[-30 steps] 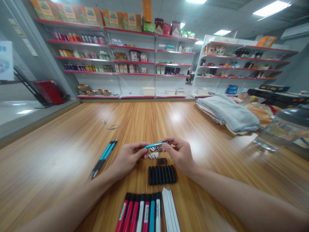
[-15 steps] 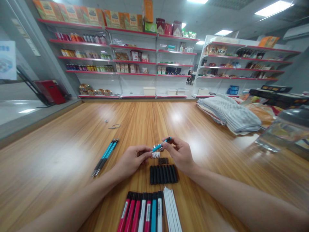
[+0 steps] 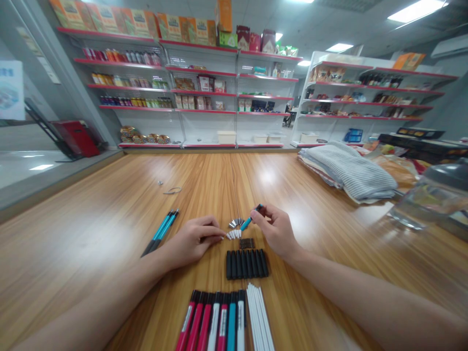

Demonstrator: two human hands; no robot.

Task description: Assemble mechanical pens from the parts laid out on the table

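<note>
My right hand [image 3: 276,231] pinches a short blue pen barrel [image 3: 248,221] with a dark end, just above a cluster of small silver metal tips [image 3: 237,223]. My left hand [image 3: 193,240] rests with its fingers together, the fingertips reaching small white cone-shaped pieces [image 3: 233,234]. Whether those fingers hold one cannot be seen. Below these lie a small heap of dark parts [image 3: 247,243] and a row of black grip sleeves [image 3: 246,264]. Left of my left hand lie two blue-and-black pens [image 3: 161,239]. Near the bottom are red, white and teal pen barrels [image 3: 212,321] and white sticks [image 3: 260,319].
All of this lies on a long wooden table [image 3: 109,234]. A small wire loop [image 3: 172,190] lies farther out. A folded striped cloth [image 3: 351,175] and a glass jar [image 3: 431,200] stand on the right. Shop shelves line the back.
My left hand has let go of the blue barrel and drawn back left. My right hand now holds it alone, lower and tilted more steeply.
</note>
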